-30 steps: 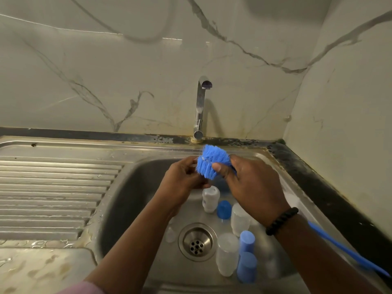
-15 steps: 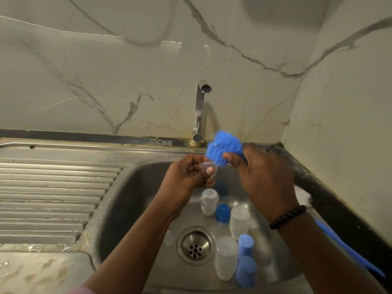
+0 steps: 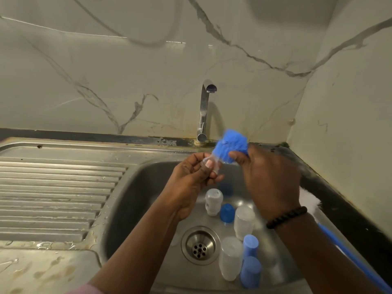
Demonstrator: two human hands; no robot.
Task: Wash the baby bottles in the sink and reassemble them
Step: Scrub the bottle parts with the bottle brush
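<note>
A small clear teat [image 3: 209, 164] is being pinched between the thumb and curled fingers of the left hand [image 3: 194, 179], held up over the back part of the sink [image 3: 127, 200]. A blue brush head [image 3: 231, 148] is being gripped by the right hand [image 3: 269, 179], the thumb pressed against the bristles and the fingers curled round behind them. The bristles are being held against the upper end of the teat; they are blurred, so the exact contact cannot be told. A dark beaded bracelet [image 3: 286, 217] is being worn on the right wrist.

Down in the basin, the bottles are being left standing near the drain [image 3: 199, 245]. One clear bottle [image 3: 213, 200] is being kept just behind the drain, with a blue cap [image 3: 227, 212] beside it on the right. A second clear bottle [image 3: 244, 222] is being kept right of that cap. A third clear bottle [image 3: 230, 258] is being kept right of the drain, with two pale blue covers [image 3: 250, 246] [image 3: 250, 272] close against its right side.

A long blue handle [image 3: 356, 262] is being rested along the right rim of the sink, with a white tuft [image 3: 308, 200] at its far end, partly hidden by the right forearm. The tap [image 3: 204, 111] is being kept above the hands at the back wall, and no water is being seen at its spout. The ribbed draining board [image 3: 55, 194] on the left is being marked by scattered drops of water.
</note>
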